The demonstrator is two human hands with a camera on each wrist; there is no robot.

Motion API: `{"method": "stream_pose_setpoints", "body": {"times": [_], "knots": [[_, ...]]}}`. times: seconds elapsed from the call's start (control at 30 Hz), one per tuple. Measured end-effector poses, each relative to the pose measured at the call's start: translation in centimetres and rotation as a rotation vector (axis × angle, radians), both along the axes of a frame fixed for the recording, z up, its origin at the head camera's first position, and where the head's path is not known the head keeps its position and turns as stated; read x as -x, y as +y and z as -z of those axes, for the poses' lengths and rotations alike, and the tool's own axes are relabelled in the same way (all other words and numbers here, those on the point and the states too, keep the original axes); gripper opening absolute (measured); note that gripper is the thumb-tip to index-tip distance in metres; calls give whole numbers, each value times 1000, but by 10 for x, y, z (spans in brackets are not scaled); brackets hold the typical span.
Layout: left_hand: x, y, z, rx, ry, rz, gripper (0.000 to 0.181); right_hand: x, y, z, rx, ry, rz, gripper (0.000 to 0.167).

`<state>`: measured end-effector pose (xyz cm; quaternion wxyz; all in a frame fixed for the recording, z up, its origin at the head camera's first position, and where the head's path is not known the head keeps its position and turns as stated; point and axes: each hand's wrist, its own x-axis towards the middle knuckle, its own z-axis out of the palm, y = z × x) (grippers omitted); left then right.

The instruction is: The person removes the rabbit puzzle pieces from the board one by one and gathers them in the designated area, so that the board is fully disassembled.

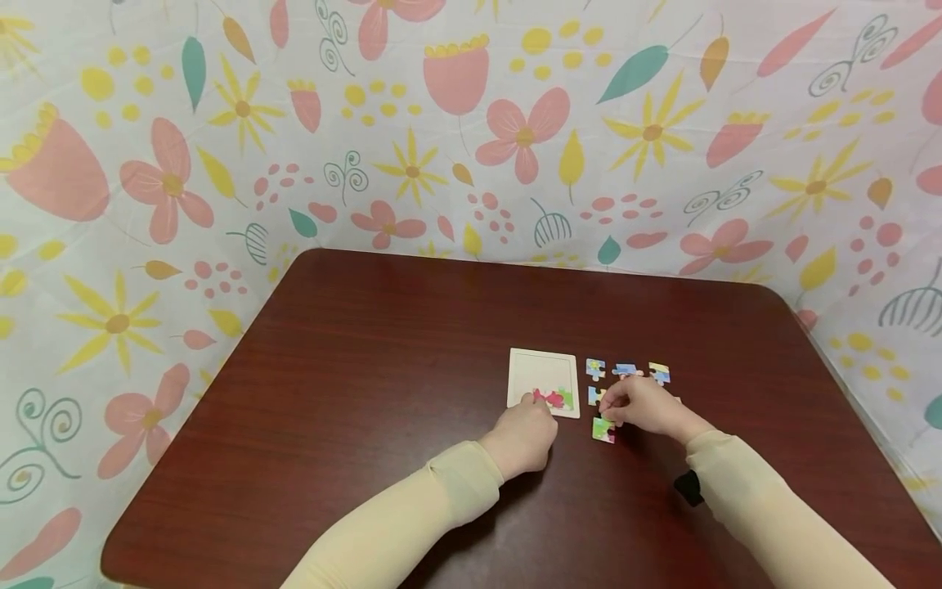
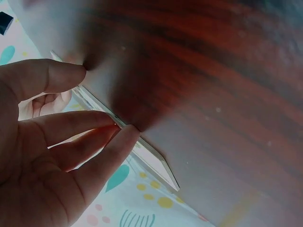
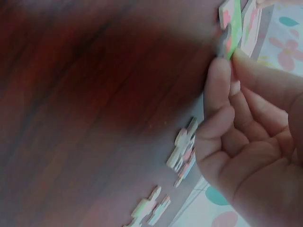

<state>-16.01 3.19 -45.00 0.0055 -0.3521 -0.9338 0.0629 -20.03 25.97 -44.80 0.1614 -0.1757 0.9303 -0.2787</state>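
A pale square puzzle tray (image 1: 540, 368) lies on the table with joined pink and green jigsaw pieces (image 1: 565, 398) along its near side. My left hand (image 1: 524, 433) is at the tray's near left corner; in the left wrist view its fingers (image 2: 85, 125) extend onto the tray's edge, thumb apart from them. Just right of the tray, my right hand (image 1: 648, 406) pinches a green jigsaw piece (image 3: 231, 45) between thumb and index finger, partly hidden by the fingertips. A green and pink piece (image 1: 603, 431) lies below that hand.
Loose jigsaw pieces lie right of the tray, among them a blue one with a yellow flower (image 1: 595, 369), a blue and pink one (image 1: 626, 370) and a yellow and blue one (image 1: 659, 373). A brown wooden table (image 1: 368, 352) stands against a flowered cloth (image 1: 412, 172).
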Motion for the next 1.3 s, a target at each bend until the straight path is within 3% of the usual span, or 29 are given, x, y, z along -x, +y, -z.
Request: {"method": "stream_pose_setpoints", "body": {"times": [0.33, 0.83, 1.03, 1.3], "knots": [[0, 0, -1, 7, -10, 0, 13, -2, -3, 2, -24, 71, 19, 5], [0, -2, -1, 9, 29, 1, 15, -1, -7, 2, -3, 84, 25, 8], [-1, -2, -2, 5, 7, -10, 14, 0, -6, 4, -9, 86, 22, 8], [-1, -1, -3, 5, 17, 2, 15, 6, -17, -3, 16, 170, 40, 5]]}}
